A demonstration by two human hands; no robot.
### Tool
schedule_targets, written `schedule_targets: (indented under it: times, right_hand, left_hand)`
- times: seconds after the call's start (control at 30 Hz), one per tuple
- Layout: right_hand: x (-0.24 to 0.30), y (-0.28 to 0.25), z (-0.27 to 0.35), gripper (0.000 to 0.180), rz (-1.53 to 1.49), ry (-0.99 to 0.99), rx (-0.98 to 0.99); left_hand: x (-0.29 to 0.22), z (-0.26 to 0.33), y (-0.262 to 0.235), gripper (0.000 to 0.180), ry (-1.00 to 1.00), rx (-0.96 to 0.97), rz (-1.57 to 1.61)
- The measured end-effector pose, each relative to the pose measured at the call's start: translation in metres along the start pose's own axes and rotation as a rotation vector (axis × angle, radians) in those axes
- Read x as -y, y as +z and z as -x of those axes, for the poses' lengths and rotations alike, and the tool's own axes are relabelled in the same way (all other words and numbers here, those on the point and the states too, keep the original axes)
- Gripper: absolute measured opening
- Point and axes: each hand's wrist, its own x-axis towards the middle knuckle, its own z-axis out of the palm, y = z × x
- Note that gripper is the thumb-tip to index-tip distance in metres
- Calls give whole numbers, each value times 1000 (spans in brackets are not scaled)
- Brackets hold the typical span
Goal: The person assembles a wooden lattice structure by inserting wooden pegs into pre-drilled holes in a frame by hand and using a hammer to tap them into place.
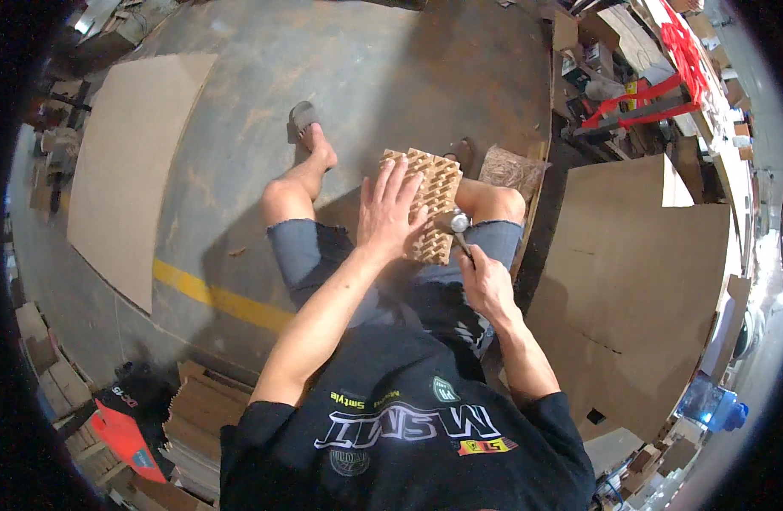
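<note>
A light wooden board studded with rows of short slanted wooden pegs (438, 192) rests across my thighs. On its left side lies my left hand (390, 209), fingers stretched out and slightly spread, pressing flat on the pegs. My right hand (487, 285) is closed around the handle of a hammer (458, 223). The hammer's shiny head is over the lower right edge of the board; whether it touches a peg I cannot tell. Part of the board is hidden under my left hand.
Right of my knee lies a clear plastic bag of small wooden pieces (512, 170). A large brown sheet (630, 281) stands at the right, below a cluttered shelf with red straps (685, 64). Another sheet (140, 162) lies at the left. Stacked cardboard (204, 417) sits at the lower left.
</note>
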Motion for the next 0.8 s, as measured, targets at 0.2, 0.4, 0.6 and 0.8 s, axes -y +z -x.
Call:
schedule_targets:
  times: [0.2, 0.4, 0.6, 0.8]
  right_hand:
    - [-20, 6, -10, 22, -91, -6, -7]
    - [-16, 17, -11, 32, -40, 29, 2]
    - [-6, 12, -8, 25, -107, -9, -29]
    - [13, 1, -20, 21, 21, -29, 29]
  left_hand:
    - [-5, 3, -1, 58, -8, 16, 4]
    - [-2, -1, -1, 55, 6, -3, 35]
    - [1, -3, 5, 50, 10, -35, 13]
    - [-1, 2, -1, 49, 6, -29, 45]
